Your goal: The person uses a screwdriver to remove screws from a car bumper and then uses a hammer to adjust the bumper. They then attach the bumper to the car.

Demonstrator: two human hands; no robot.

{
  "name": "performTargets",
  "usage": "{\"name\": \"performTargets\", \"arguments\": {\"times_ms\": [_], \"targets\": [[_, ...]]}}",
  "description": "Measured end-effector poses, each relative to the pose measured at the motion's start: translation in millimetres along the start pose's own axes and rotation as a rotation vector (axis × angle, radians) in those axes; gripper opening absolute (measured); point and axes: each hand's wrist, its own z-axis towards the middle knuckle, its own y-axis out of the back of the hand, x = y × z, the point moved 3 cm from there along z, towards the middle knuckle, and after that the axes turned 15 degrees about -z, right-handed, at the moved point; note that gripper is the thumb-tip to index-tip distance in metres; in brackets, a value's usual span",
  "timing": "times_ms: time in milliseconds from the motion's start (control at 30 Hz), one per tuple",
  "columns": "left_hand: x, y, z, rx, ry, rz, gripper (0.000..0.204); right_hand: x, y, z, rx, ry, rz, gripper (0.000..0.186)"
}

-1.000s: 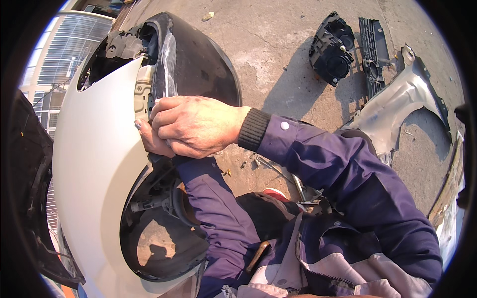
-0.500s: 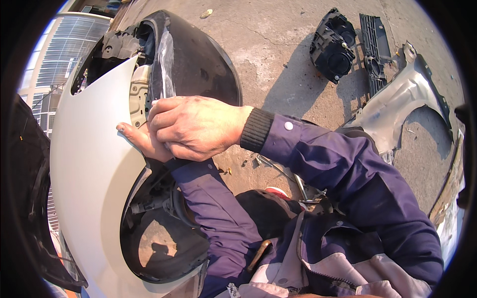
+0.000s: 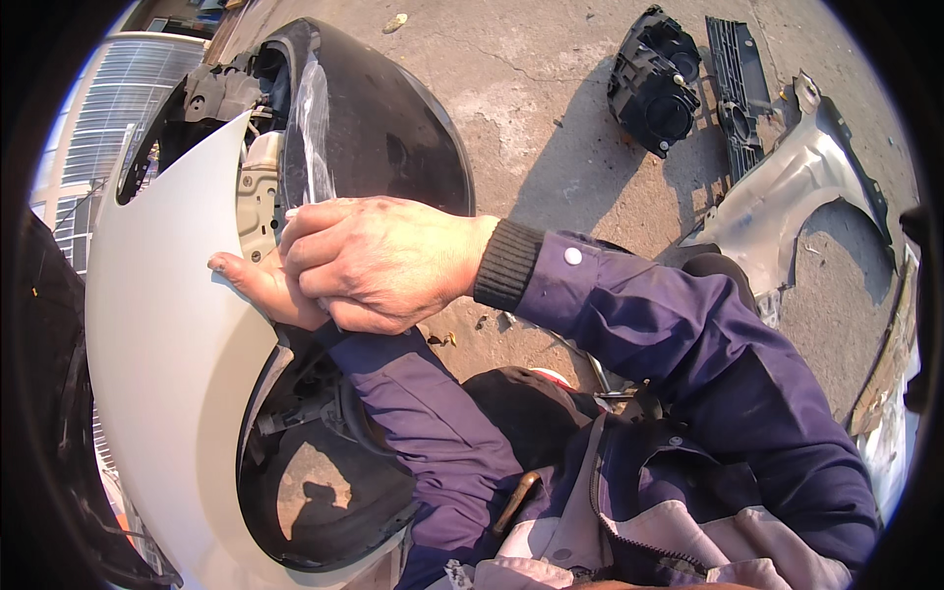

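A white car fender point(image 3: 147, 324) runs down the left, its front edge beside a bare metal bracket point(image 3: 258, 202) and a dark bumper point(image 3: 393, 147) with a whitish scuffed strip. My left hand point(image 3: 270, 290) is closed at the fender's edge, its thumb lying over the white outer face; its other fingers are hidden behind my right hand. Directly over it, my right hand point(image 3: 388, 261) is closed with the fingers curled down. Whatever it pinches is hidden. Below both hands opens the wheel arch, with a black liner point(image 3: 379, 492) inside.
On the concrete at the upper right lie a black headlight unit point(image 3: 657, 88), a black grille piece point(image 3: 736, 108) and a silver-grey fender point(image 3: 772, 202). Metal tools point(image 3: 615, 393) lie beside my knee. A dark panel point(image 3: 59, 393) stands at the far left.
The fender, bumper and hands sit slightly further left in the view. Both hands keep the same hold, the right still over the left.
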Motion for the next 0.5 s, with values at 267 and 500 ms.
{"name": "performTargets", "arguments": {"times_ms": [267, 500], "targets": [[-7, -3, 1, 0.014, 0.019, 0.0, 0.055, 2, -1, 0, -0.018, -0.004, 0.007, 0.011], [-20, -11, 2, 0.038, 0.05, 0.016, 0.052, 5, 1, 1, -0.045, -0.003, 0.012, 0.009]]}}
